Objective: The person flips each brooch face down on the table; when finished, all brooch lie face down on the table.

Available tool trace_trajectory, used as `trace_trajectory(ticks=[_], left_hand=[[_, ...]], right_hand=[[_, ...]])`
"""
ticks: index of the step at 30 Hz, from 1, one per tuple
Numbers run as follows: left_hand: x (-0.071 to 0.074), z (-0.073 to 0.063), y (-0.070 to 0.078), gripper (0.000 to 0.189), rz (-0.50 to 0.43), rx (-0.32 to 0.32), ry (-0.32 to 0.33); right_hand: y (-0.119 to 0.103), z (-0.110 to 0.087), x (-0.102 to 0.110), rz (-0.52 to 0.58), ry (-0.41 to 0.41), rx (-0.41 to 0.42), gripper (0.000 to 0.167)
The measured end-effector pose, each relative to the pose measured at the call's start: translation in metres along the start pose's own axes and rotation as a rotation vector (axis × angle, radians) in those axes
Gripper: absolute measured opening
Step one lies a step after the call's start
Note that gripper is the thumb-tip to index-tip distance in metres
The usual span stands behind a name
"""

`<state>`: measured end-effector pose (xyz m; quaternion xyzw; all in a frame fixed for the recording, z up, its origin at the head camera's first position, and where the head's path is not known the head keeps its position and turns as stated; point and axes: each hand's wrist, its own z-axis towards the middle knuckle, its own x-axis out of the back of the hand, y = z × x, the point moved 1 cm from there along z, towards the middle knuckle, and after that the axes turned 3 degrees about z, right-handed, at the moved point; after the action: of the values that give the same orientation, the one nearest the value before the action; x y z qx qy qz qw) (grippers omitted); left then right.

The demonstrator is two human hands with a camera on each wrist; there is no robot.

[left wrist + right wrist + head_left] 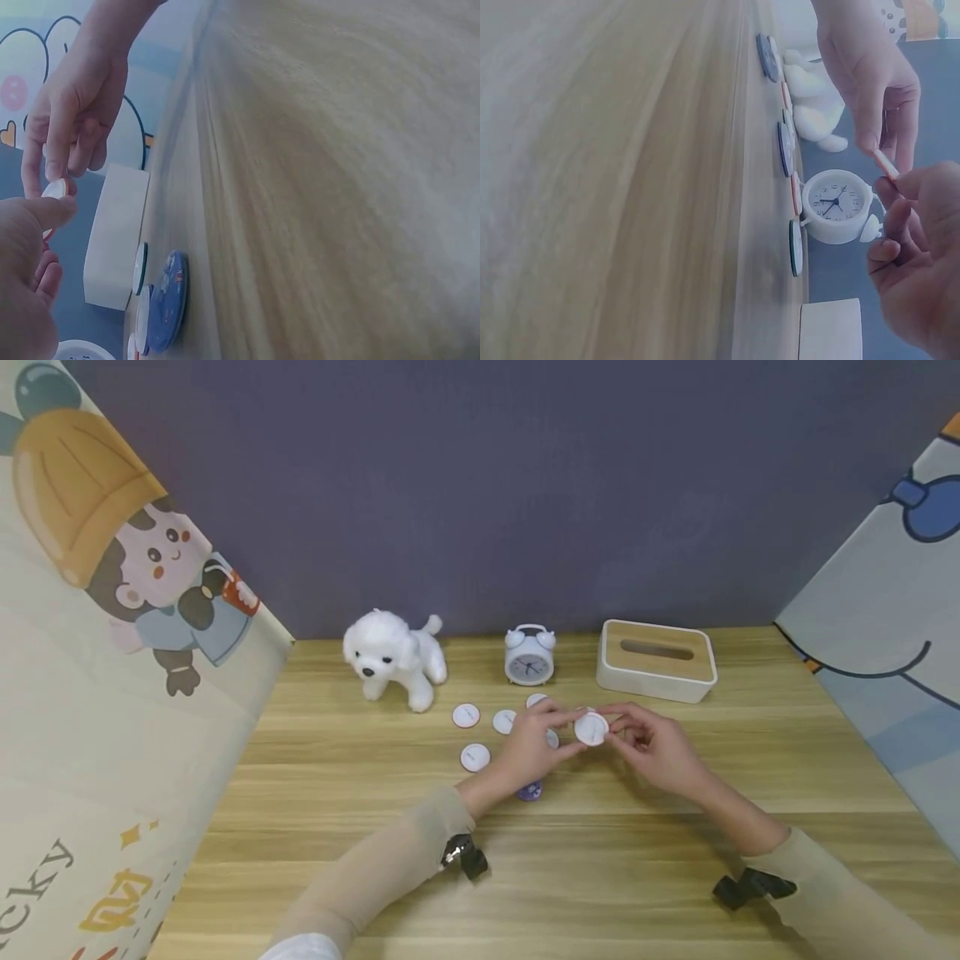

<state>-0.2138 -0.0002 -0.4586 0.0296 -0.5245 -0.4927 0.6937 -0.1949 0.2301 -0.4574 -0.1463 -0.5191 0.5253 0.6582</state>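
Observation:
A round pin badge (592, 728), its white back with a thin pin line facing up, is held above the table between both hands. My left hand (531, 743) pinches its left edge between thumb and fingers. On the opposite edge, my right hand (663, 752) pinches it the same way, with the other fingers curled. The right wrist view gives the held badge (887, 165) nearly edge-on. Several more badges lie on the table around the left hand, including a white-backed badge (476, 757) and a purple patterned badge (529, 791). The left hand partly covers some of them.
Along the back stand a white plush dog (393, 656), a white twin-bell alarm clock (529, 658) and a tissue box (656, 681) with a wooden lid. A dark wall panel (480, 502) rises behind the wood-grain table (585, 885). Printed panels flank both sides.

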Motion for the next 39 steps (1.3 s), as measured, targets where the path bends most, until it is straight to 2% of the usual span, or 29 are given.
trace_trajectory(ticks=[8, 14, 20, 28, 34, 39], left_hand=[[-0.005, -0.002, -0.001, 0.049, 0.051, 0.027, -0.092], [-0.009, -0.004, -0.001, 0.048, 0.139, 0.003, -0.159], [-0.014, -0.006, -0.003, 0.04, 0.223, -0.03, -0.202], [-0.019, -0.008, -0.002, 0.035, 0.277, -0.02, -0.254], [-0.022, -0.006, 0.001, 0.033, 0.295, 0.002, -0.298], [-0.024, -0.005, 0.004, 0.018, 0.308, -0.004, -0.311]], right_hand=[[0.006, -0.002, 0.003, -0.025, -0.077, -0.011, 0.043], [0.009, -0.004, 0.002, -0.069, -0.103, -0.03, 0.044], [0.013, -0.007, -0.001, -0.156, -0.156, -0.05, 0.041], [0.016, -0.007, -0.007, -0.208, -0.214, -0.022, 0.041], [0.016, -0.007, -0.009, -0.265, -0.25, -0.045, 0.04], [0.014, -0.006, -0.01, -0.297, -0.264, -0.036, 0.037]])
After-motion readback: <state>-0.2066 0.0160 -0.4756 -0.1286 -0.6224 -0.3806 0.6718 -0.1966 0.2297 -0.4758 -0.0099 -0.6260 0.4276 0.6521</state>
